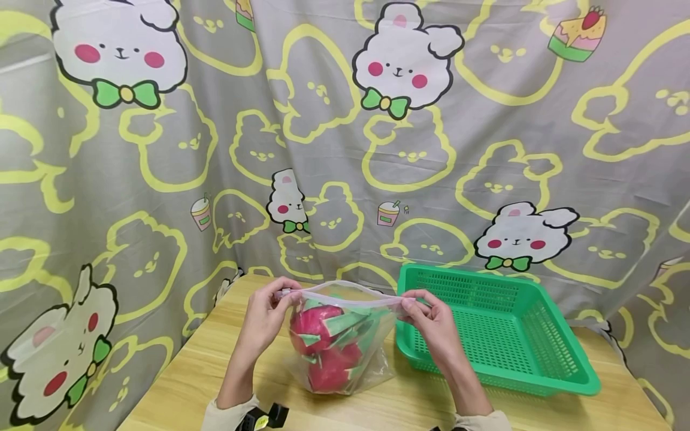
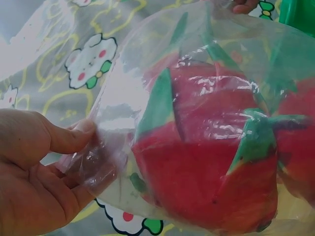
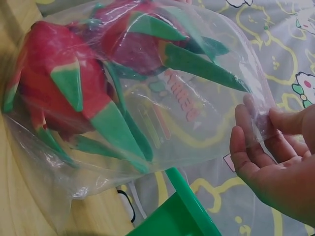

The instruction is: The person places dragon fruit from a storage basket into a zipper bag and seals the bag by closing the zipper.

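Observation:
A clear zip bag (image 1: 377, 353) stands on the wooden table with its top edge stretched between my two hands. Inside it lie two red dragon fruits with green leaf tips, one (image 1: 318, 326) above the other (image 1: 335, 366). My left hand (image 1: 269, 308) pinches the left corner of the bag's mouth between thumb and fingers. At the opposite corner, my right hand (image 1: 429, 317) pinches the plastic the same way. The mouth gapes slightly along its middle. In the right wrist view, red print shows on the bag (image 3: 182, 96) through the plastic.
A green perforated basket (image 1: 566, 353) sits right of the bag, behind my right forearm. Around the wooden table (image 1: 178, 383) hangs a grey curtain (image 1: 334, 161) with yellow outlines and white rabbits, close behind the table's back edge.

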### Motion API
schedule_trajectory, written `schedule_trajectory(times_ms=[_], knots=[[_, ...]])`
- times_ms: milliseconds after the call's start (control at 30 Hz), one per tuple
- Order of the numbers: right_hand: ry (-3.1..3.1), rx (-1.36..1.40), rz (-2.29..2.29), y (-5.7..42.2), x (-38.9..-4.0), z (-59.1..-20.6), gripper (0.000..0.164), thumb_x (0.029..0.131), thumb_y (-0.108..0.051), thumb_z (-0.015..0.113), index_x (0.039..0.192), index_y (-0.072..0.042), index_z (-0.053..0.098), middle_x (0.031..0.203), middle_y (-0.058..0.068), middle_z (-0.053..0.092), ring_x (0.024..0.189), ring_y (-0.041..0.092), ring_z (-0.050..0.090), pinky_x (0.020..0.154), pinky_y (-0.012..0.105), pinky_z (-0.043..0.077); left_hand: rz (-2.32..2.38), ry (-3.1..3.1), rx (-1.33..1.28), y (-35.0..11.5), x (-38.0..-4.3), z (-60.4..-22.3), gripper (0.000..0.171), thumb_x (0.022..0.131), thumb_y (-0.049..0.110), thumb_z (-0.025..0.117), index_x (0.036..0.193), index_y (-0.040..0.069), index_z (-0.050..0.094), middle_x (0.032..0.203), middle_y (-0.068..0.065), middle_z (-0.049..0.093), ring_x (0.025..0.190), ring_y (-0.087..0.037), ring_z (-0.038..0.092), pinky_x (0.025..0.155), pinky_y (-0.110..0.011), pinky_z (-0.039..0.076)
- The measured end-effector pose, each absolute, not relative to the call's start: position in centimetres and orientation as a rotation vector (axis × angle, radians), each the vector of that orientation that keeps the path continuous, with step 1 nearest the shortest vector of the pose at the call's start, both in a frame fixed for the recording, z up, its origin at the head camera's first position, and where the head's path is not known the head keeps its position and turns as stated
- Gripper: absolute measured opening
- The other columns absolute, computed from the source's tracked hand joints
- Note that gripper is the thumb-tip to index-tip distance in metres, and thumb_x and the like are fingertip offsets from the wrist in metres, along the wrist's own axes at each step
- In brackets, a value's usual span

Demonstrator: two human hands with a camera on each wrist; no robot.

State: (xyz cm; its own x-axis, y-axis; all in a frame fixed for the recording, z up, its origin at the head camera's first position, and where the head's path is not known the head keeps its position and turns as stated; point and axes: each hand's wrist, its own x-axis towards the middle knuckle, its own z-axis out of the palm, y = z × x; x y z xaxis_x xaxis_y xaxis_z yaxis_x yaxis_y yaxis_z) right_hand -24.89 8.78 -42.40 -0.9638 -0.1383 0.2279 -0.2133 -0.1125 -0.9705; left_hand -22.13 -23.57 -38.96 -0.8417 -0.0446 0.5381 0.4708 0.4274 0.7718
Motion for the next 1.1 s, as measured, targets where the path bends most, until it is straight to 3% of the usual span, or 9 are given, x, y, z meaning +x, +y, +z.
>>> schedule_trajectory(times_ms=[133, 367, 633, 800, 933, 1100], knots=[[-2.113, 0.485, 2.209, 8.6, -24.7, -42.5, 0.038, 0.093, -0.009, 0.075, 0.125, 0.006, 0.061, 0.111, 0.013, 0.074, 0.098, 0.02, 0.073, 0.085, 0.032, 0.058, -1.394, -2.216, -0.335, -23.6, -22.2, -39.0, 0.007, 0.097, 0.005, 0.069, 0.095, 0.01, 0.072, 0.08, -0.006, 0.069, 0.067, -0.026, 0.062, 0.053, -0.023, 0.042], [-2.096, 0.5, 1.988, 8.2, -24.6, -42.5, 0.008, 0.09, 0.0, 0.076, 0.094, -0.002, 0.07, 0.09, 0.014, 0.07, 0.084, 0.02, 0.069, 0.075, 0.03, 0.056, -1.394, -2.184, -0.399, -23.9, -22.3, -39.5, 0.014, 0.094, -0.003, 0.07, 0.095, 0.01, 0.074, 0.083, -0.004, 0.07, 0.06, -0.014, 0.057, 0.046, -0.023, 0.035], [-2.033, 0.391, 1.881, 9.0, -24.8, -42.3, 0.011, 0.086, 0.006, 0.077, 0.087, -0.004, 0.071, 0.089, 0.014, 0.074, 0.079, 0.02, 0.07, 0.072, 0.027, 0.057, -1.325, -2.189, -0.537, -23.6, -22.2, -39.5, 0.024, 0.091, -0.009, 0.07, 0.096, 0.013, 0.077, 0.088, 0.001, 0.073, 0.054, -0.006, 0.043, 0.045, -0.022, 0.034], [-2.057, 0.338, 1.828, 9.0, -24.9, -42.3, 0.01, 0.087, 0.003, 0.077, 0.088, -0.004, 0.071, 0.091, 0.016, 0.072, 0.078, 0.018, 0.068, 0.073, 0.027, 0.058, -1.302, -2.17, -0.506, -22.9, -22.3, -39.3, 0.021, 0.09, -0.009, 0.071, 0.094, 0.011, 0.077, 0.086, 0.0, 0.074, 0.056, -0.006, 0.053, 0.044, -0.022, 0.037], [-2.143, 0.323, 1.765, 9.0, -24.7, -42.1, 0.009, 0.089, -0.003, 0.079, 0.09, -0.006, 0.071, 0.092, 0.01, 0.071, 0.084, 0.016, 0.068, 0.076, 0.028, 0.057, -1.326, -2.165, -0.502, -22.8, -22.2, -39.3, 0.019, 0.091, -0.01, 0.069, 0.094, 0.007, 0.076, 0.088, -0.003, 0.075, 0.069, -0.014, 0.069, 0.054, -0.027, 0.053], [-2.264, 0.43, 1.466, 8.7, -23.9, -41.3, 0.019, 0.086, -0.012, 0.084, 0.1, -0.012, 0.072, 0.099, -0.001, 0.073, 0.098, 0.017, 0.069, 0.089, 0.044, 0.055, -1.314, -2.172, -0.512, -22.9, -22.1, -39.3, 0.02, 0.091, -0.012, 0.068, 0.095, 0.007, 0.076, 0.09, -0.004, 0.075, 0.076, -0.015, 0.073, 0.066, -0.028, 0.059]])
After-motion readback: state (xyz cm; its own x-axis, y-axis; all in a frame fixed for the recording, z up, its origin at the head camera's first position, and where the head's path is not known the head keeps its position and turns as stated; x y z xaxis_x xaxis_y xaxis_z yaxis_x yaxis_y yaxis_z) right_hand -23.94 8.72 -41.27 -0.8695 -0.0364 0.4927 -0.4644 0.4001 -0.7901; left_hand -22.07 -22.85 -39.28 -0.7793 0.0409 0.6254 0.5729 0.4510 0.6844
